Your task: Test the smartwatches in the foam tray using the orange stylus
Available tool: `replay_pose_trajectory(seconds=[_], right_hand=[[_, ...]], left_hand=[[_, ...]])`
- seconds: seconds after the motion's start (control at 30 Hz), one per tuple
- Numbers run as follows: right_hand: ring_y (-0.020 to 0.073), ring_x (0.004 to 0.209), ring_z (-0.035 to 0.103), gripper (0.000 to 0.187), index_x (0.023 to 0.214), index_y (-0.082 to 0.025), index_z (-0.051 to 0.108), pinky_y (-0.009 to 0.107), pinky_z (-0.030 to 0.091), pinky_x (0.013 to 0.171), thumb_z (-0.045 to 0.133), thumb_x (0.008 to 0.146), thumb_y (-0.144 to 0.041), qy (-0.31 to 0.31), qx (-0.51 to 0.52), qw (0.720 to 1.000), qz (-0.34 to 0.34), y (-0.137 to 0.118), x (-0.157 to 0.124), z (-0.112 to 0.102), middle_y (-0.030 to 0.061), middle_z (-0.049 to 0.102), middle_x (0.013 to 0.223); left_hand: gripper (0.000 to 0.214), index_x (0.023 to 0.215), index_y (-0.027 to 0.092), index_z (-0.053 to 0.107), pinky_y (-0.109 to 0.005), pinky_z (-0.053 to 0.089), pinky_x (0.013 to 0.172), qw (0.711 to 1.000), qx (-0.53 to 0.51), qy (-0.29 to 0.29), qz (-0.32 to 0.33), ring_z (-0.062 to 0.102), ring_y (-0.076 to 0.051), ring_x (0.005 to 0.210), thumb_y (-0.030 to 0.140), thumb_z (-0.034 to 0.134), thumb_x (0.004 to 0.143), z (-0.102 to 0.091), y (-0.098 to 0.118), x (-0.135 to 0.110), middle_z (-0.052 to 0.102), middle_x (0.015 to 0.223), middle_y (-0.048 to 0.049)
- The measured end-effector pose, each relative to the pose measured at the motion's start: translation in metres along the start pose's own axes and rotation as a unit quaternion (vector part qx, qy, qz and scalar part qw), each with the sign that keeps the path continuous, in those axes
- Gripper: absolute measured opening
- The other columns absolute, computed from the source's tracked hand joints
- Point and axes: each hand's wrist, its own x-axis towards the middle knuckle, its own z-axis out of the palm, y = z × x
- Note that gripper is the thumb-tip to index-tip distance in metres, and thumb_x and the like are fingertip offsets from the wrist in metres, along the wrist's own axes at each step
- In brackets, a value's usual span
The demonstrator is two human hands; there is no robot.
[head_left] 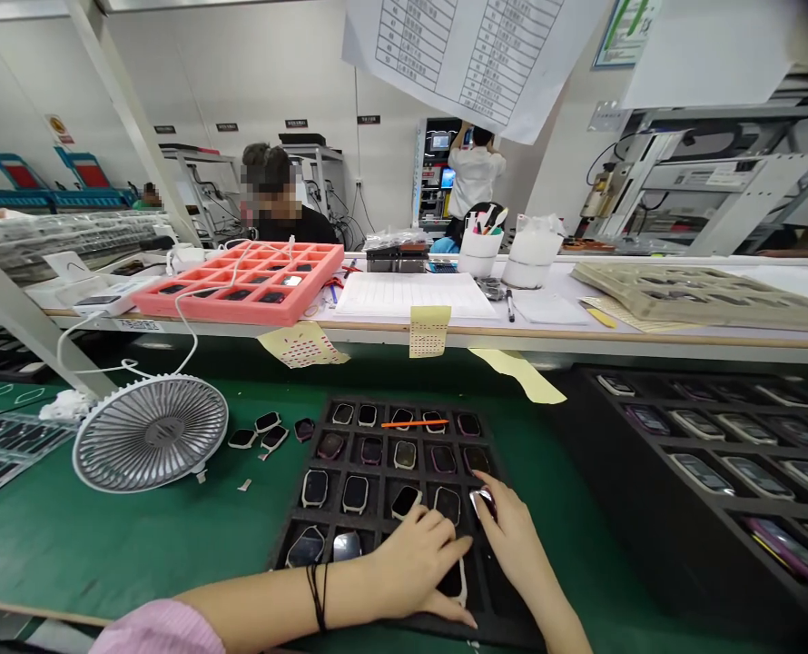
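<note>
Only a few markings can be made out, and none can be read in full. A white paper sheet point(455, 54) hanging overhead carries a ruled table in two blocks, with Chinese entries and what look like two-digit row numbers, too small to be sure. Black wall plates point(296, 123) have tiny white lettering. A yellow-and-red warning sign point(59, 129), a green-and-white wall poster point(625, 32) and a white label point(138, 325) on the bench's point(513, 338) front edge are all illegible.
</note>
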Motion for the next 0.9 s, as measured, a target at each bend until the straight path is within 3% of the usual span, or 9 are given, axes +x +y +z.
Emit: replay_pose_trajectory(seconds=[0.13, 0.23, 0.3, 0.37, 0.4, 0.47, 0.57, 0.67, 0.9], right_hand=[[0.0275, 0.097, 0.059, 0.027, 0.104, -0.021, 0.058, 0.046, 0.046, 0.086, 0.040, 0.087, -0.032, 0.014, -0.003, 0.999, -0.028, 0.002, -0.002, 0.001, 0.0096, 0.063, 0.100], [0.0286, 0.099, 0.057, 0.029, 0.107, -0.022, 0.057, 0.047, 0.046, 0.086, 0.041, 0.087, -0.036, 0.049, -0.010, 0.998, -0.028, -0.001, -0.003, -0.003, 0.0100, 0.061, 0.102], [0.0299, 0.104, 0.055, 0.031, 0.109, -0.024, 0.057, 0.049, 0.046, 0.088, 0.041, 0.088, -0.040, 0.070, -0.021, 0.997, -0.024, -0.004, -0.003, -0.006, 0.0101, 0.059, 0.107], [0.0303, 0.109, 0.053, 0.032, 0.112, -0.026, 0.056, 0.049, 0.046, 0.089, 0.040, 0.089, -0.042, 0.066, -0.022, 0.997, -0.023, -0.007, -0.004, -0.007, 0.0094, 0.057, 0.114], [0.0301, 0.111, 0.052, 0.032, 0.113, -0.027, 0.055, 0.049, 0.046, 0.089, 0.039, 0.090, -0.042, 0.055, -0.020, 0.998, -0.024, -0.007, -0.004, -0.005, 0.0088, 0.056, 0.117], [0.0300, 0.117, 0.050, 0.033, 0.117, -0.029, 0.054, 0.050, 0.045, 0.093, 0.039, 0.091, -0.043, 0.025, -0.022, 0.999, -0.034, -0.005, -0.005, 0.000, 0.0074, 0.054, 0.125], [0.0320, 0.125, 0.043, 0.036, 0.121, -0.030, 0.052, 0.057, 0.035, 0.103, 0.041, 0.090, -0.044, -0.004, -0.049, 0.998, -0.050, 0.001, -0.006, 0.011, 0.0058, 0.050, 0.131], [0.0329, 0.128, 0.039, 0.038, 0.122, -0.030, 0.052, 0.060, 0.029, 0.106, 0.042, 0.090, -0.045, -0.002, -0.064, 0.997, -0.052, 0.005, -0.007, 0.015, 0.0058, 0.050, 0.132], [0.0293, 0.120, 0.048, 0.035, 0.119, -0.029, 0.053, 0.054, 0.038, 0.101, 0.041, 0.090, -0.043, 0.003, -0.044, 0.998, -0.047, -0.005, -0.003, 0.002, 0.0068, 0.053, 0.125]], left_hand=[[0.071, 0.125, 0.014, 0.047, -0.036, 0.040, 0.086, 0.999, 0.028, -0.007, 0.037, 0.053, -0.022, 0.086, 0.068, 0.042, 0.080, -0.003, 0.005, -0.004, 0.057, 0.091, -0.0067], [0.056, 0.117, 0.018, 0.053, -0.033, 0.041, 0.082, 0.999, 0.007, -0.010, 0.045, 0.054, -0.021, 0.087, 0.062, 0.044, 0.083, -0.018, -0.010, 0.004, 0.058, 0.096, -0.0058], [0.040, 0.111, 0.021, 0.056, -0.031, 0.041, 0.079, 1.000, 0.006, 0.004, -0.025, 0.054, -0.020, 0.091, 0.051, 0.047, 0.088, -0.029, -0.030, 0.012, 0.058, 0.101, -0.0051], [0.027, 0.112, 0.022, 0.055, -0.031, 0.042, 0.080, 0.988, 0.041, 0.029, -0.143, 0.054, -0.020, 0.096, 0.037, 0.047, 0.091, -0.039, -0.055, 0.019, 0.058, 0.105, -0.0051], [0.025, 0.113, 0.022, 0.055, -0.032, 0.041, 0.081, 0.975, 0.075, 0.039, -0.206, 0.053, -0.021, 0.099, 0.032, 0.047, 0.092, -0.042, -0.068, 0.022, 0.058, 0.107, -0.0058], [0.026, 0.116, 0.016, 0.053, -0.037, 0.040, 0.083, 0.960, 0.097, 0.049, -0.258, 0.052, -0.025, 0.103, 0.021, 0.043, 0.092, -0.043, -0.093, 0.023, 0.057, 0.110, -0.0112], [0.019, 0.099, 0.012, 0.060, -0.038, 0.042, 0.076, 0.954, 0.103, 0.031, -0.281, 0.056, -0.027, 0.091, 0.018, 0.043, 0.091, -0.037, -0.118, 0.021, 0.061, 0.095, -0.0117], [0.018, 0.090, 0.013, 0.062, -0.038, 0.042, 0.076, 0.955, 0.098, 0.018, -0.279, 0.057, -0.025, 0.085, 0.018, 0.044, 0.091, -0.028, -0.128, 0.019, 0.063, 0.087, -0.0099], [0.018, 0.083, 0.013, 0.059, -0.035, 0.044, 0.076, 0.953, 0.062, 0.060, -0.292, 0.056, -0.023, 0.086, 0.014, 0.042, 0.090, -0.035, -0.134, 0.016, 0.062, 0.085, -0.0094]])
